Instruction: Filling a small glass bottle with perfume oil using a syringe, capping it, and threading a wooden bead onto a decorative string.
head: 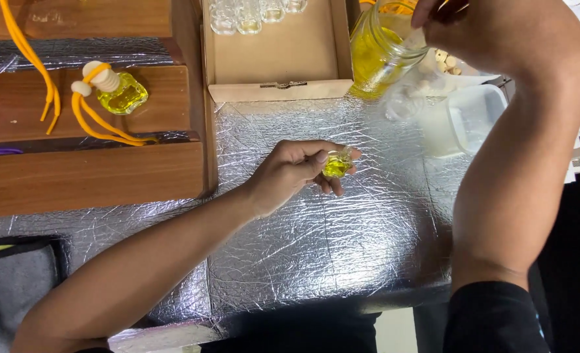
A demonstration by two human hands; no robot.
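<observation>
My left hand (299,171) rests low over the silver foil surface (342,242) and pinches a small glass bottle (337,163) filled with yellow liquid. My right hand (492,33) is raised at the top right, above a glass jar (376,52) of yellow liquid; its fingers are bunched at the frame edge and what they hold is hidden. A finished small bottle (121,93) with yellow liquid, a wooden cap and a yellow cord lies on the wooden stepped stand (93,173) at the left.
An open cardboard box (283,59) with several empty small glass bottles (247,14) sits at the top centre. A clear plastic container (473,117) and small wooden caps (448,62) are at the right. A yellow cord (31,59) drapes over the stand. A grey cloth (12,287) lies at the bottom left.
</observation>
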